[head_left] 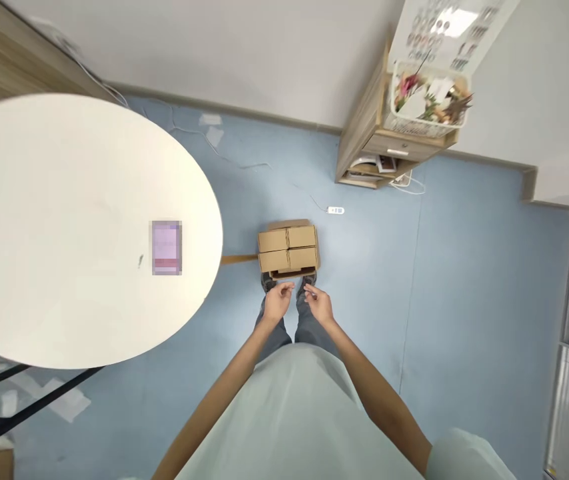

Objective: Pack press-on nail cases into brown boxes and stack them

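Observation:
My left hand [278, 300] hovers above my left leg, its fingers pointing inward and slightly bent, with nothing visible in them. Opposite it is my right hand [319, 304], also with fingers loosely bent, a little apart from the thumb, holding nothing I can see. A small gap separates the two hands. Just beyond them on the floor, by my shoes, stands an open cardboard carton [294, 274]. Several small brown cardboard boxes [302, 237] fill it, packed side by side. Neither hand appears to touch the carton or the boxes.
To the left is a round white table [64, 200] with a blurred purple item [167, 248] on it. A power strip [335, 210] and a cable [204, 137] lie on the blue floor. Against the wall, a wooden cabinet [359, 127] carries a white basket [422, 120] of artificial flowers.

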Demonstrator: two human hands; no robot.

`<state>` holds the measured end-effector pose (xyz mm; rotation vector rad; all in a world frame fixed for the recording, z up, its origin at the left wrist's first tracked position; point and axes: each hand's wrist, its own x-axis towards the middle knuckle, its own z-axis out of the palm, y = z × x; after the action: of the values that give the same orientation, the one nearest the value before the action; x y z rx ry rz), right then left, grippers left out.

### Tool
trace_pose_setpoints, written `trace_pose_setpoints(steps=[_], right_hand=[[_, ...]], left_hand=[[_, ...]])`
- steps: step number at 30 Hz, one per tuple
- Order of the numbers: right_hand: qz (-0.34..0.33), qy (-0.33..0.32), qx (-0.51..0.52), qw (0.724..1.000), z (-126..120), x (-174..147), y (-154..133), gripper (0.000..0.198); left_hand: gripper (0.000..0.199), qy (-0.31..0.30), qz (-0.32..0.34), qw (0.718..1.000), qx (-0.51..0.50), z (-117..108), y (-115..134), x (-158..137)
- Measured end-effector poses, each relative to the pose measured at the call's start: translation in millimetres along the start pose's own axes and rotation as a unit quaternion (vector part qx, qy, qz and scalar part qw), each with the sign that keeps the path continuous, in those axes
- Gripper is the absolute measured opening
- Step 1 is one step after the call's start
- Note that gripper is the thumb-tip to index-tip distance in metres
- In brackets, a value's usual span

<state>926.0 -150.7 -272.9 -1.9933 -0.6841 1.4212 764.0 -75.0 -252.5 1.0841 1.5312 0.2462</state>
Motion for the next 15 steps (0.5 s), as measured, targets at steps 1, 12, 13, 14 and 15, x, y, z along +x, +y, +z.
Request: trace_pose_setpoints(steps=[1,12,13,14,15], right_hand=[[-0.003,0.004,0.009,1.0,-10.4,-5.9,-11.1,0.033],[-0.076,-0.021,0.096,0.992,-70.4,-46.4,-108.2,0.056],[-0.082,-0.023,0.093,0.992,-70.1,-51.2,-113.9,0.057],[-0.088,-0.026,0.092,0.992,-69.2,-56.5,-119.2,0.058],[-0.094,-0.029,0.091,0.991,-67.8,-62.3,-124.1,0.058]], left_hand=[[0.018,-0.001,0.013,1.0,-0.007,-2.9,15.8,-11.5],[0.038,0.005,0.083,0.992,-0.093,-34.7,106.9,-117.5],[0.039,0.008,0.088,0.991,-0.103,-37.8,109.2,-124.2],[0.039,0.012,0.092,0.989,-0.112,-41.0,111.2,-130.7],[0.039,0.015,0.097,0.988,-0.118,-44.6,112.7,-137.3]])
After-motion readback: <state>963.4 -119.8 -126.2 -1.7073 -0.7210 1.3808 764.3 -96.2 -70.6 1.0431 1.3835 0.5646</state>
